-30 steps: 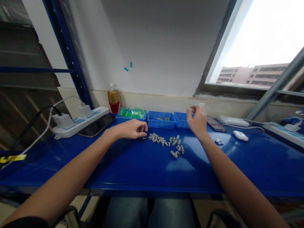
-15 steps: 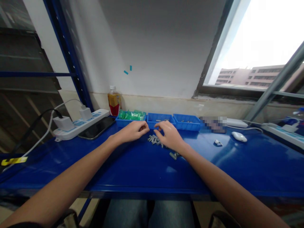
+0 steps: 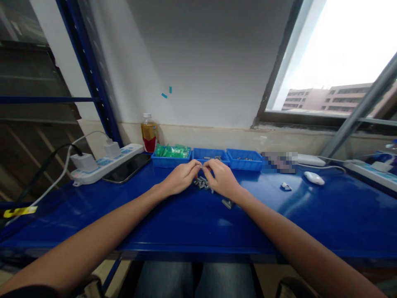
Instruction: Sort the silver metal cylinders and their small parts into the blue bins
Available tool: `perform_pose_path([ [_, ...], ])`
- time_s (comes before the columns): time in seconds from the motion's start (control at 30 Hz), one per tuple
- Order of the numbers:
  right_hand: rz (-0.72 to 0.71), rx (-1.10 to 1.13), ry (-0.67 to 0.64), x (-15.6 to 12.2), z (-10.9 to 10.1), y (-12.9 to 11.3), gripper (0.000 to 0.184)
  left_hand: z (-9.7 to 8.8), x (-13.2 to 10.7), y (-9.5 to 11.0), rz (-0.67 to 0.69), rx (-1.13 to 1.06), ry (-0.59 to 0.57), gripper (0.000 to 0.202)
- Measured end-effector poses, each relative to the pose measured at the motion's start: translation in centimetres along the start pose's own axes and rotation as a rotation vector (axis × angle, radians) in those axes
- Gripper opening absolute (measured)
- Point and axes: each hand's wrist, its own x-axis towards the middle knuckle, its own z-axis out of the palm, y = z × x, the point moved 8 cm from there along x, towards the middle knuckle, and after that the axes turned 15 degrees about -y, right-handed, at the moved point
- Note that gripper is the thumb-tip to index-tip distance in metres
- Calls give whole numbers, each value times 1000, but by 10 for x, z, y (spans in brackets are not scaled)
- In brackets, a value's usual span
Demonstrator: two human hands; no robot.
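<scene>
At the frame's centre, the person's bare left hand (image 3: 182,177) and bare right hand (image 3: 222,179) pinched narrowly, fingertips together; I could not tell what they held. Small grey metal cylinders (image 3: 202,183) lay heaped just below, between both hands; a stray silvery metal cylinder (image 3: 226,203), slanting down rightward, lay nearer the right.

Left, I see a white power strip (image 3: 104,164) with chargers (image 3: 84,163) plugged in, a dark phone (image 3: 127,169) just beside it, and an amber bottle (image 3: 149,133) near the far wall (image 3: 211,82), which bears two blue strips (image 3: 164,95). Over right, a white earbud (image 3: 285,186) lies near a rounded white case (image 3: 314,178).
</scene>
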Motion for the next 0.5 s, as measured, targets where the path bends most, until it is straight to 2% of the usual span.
perform_pose_path([
  [0.2, 23, -10, -12, 1, 0, 7, 22, -1, -1, 8, 73, 60, 78, 28],
  [0.33, 19, 0, -73, 2, 6, 7, 25, -2, -1, 8, 52, 74, 108, 21],
  [0.5, 6, 101, -55, 0, 0, 3, 11, -7, -2, 7, 9, 52, 132, 24],
])
